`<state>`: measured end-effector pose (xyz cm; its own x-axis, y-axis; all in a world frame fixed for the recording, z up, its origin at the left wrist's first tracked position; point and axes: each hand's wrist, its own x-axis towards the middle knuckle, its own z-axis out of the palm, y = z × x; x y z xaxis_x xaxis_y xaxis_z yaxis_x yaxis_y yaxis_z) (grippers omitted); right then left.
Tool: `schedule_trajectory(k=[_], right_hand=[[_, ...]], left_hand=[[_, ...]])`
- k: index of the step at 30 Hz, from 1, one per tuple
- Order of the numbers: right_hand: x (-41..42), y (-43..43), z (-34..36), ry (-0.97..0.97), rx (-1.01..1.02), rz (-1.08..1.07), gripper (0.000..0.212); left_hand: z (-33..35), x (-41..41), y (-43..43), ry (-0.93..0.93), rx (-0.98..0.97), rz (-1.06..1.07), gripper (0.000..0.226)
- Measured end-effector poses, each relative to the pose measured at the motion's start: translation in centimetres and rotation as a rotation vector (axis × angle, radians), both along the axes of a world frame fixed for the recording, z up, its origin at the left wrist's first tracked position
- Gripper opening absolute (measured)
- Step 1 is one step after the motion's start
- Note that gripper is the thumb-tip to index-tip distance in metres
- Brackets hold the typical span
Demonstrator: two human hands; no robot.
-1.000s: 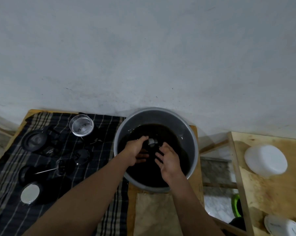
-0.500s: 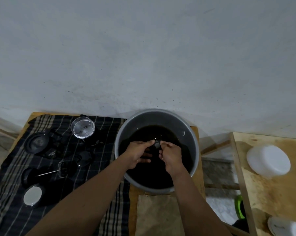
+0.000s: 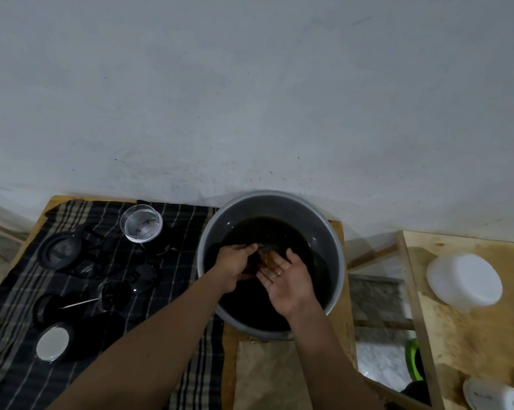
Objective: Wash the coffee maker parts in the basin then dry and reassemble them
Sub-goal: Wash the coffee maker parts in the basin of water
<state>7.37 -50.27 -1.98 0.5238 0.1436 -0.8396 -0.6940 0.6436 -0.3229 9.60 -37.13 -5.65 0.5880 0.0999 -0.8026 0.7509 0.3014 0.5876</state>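
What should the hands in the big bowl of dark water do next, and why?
Probably bring the open right hand back onto the small part that the left hand pinches at the water's surface in the basin, and rub it. The right palm faces up, empty; the part looks not yet lifted out.

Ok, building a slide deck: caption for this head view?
Both hands, left and right, rinse a small part in the basin of dark water.
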Motion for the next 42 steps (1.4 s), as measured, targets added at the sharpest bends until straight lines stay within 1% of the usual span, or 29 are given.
schedule_trajectory(k=[2,4,6,8,10,12,14,16,18,19,21,24,28,31,33,35,37,39,42], right_hand=[[0.2,-0.2,0.1,0.028,-0.064,0.020,0.055],[0.1,-0.5,-0.3,0.114,-0.127,-0.023,0.059],[-0.3,-0.7,-1.1,0.203,-0.171,-0.082,0.057],[-0.7,-0.7,-1.7,0.228,-0.164,-0.130,0.053],[-0.6,-0.5,-1.6,0.171,-0.103,-0.129,0.051],[-0.1,-0.1,-0.6,0.042,-0.037,-0.064,0.049],[0.5,0.2,0.3,-0.050,-0.049,0.001,0.043],[0.6,0.4,0.4,-0.084,-0.168,0.069,0.034],[0.3,0.6,0.1,-0.088,-0.356,0.159,0.026],[0.1,0.6,0.0,-0.103,-0.415,0.206,0.026],[-0.3,0.9,-0.1,-0.146,-0.456,0.258,0.025],[-0.2,0.9,-0.4,-0.200,-0.552,0.276,0.022],[0.8,0.7,-0.7,-0.213,-0.615,0.288,0.020],[0.7,0.6,-0.8,-0.162,-0.572,0.233,0.027],[0.1,0.3,-1.0,-0.046,-0.470,0.159,0.035],[-0.6,-0.2,-1.2,0.096,-0.329,0.045,0.045],[-1.3,-0.4,-1.2,0.173,-0.243,-0.057,0.048],[-1.6,-0.2,-1.2,0.156,-0.190,-0.103,0.048],[-1.1,0.5,0.0,0.021,-0.095,-0.043,0.047]], left_hand=[[-0.3,0.1,0.1,0.006,0.001,0.009,0.034],[-0.1,0.2,0.0,0.010,0.003,0.004,0.034],[-0.2,0.2,0.0,0.018,-0.007,0.009,0.040],[-0.3,0.1,-0.1,0.028,-0.018,0.011,0.046],[-0.2,0.1,-0.2,0.018,-0.016,0.005,0.047],[-0.3,0.2,-0.1,0.006,-0.010,0.023,0.043],[-0.1,0.3,0.0,0.012,-0.010,0.030,0.035],[0.2,0.2,0.1,0.041,-0.030,0.012,0.031],[0.5,0.1,0.2,0.087,-0.036,-0.031,0.035],[0.6,-0.1,0.2,0.104,-0.031,-0.065,0.037],[0.6,-0.3,0.1,0.113,-0.021,-0.138,0.044],[0.5,-0.6,0.1,0.088,0.008,-0.203,0.052],[1.0,-0.5,0.0,0.017,-0.042,-0.120,0.038],[1.3,-0.5,-0.1,-0.006,-0.069,-0.084,0.034],[1.3,-0.5,0.1,0.004,-0.057,-0.035,0.029],[1.2,-0.4,0.3,0.029,-0.036,0.013,0.018],[1.0,-0.3,0.3,0.040,-0.015,0.033,0.013],[0.7,-0.4,0.2,0.033,-0.004,0.034,0.012],[0.5,-0.4,0.3,0.016,0.010,0.027,0.020]])
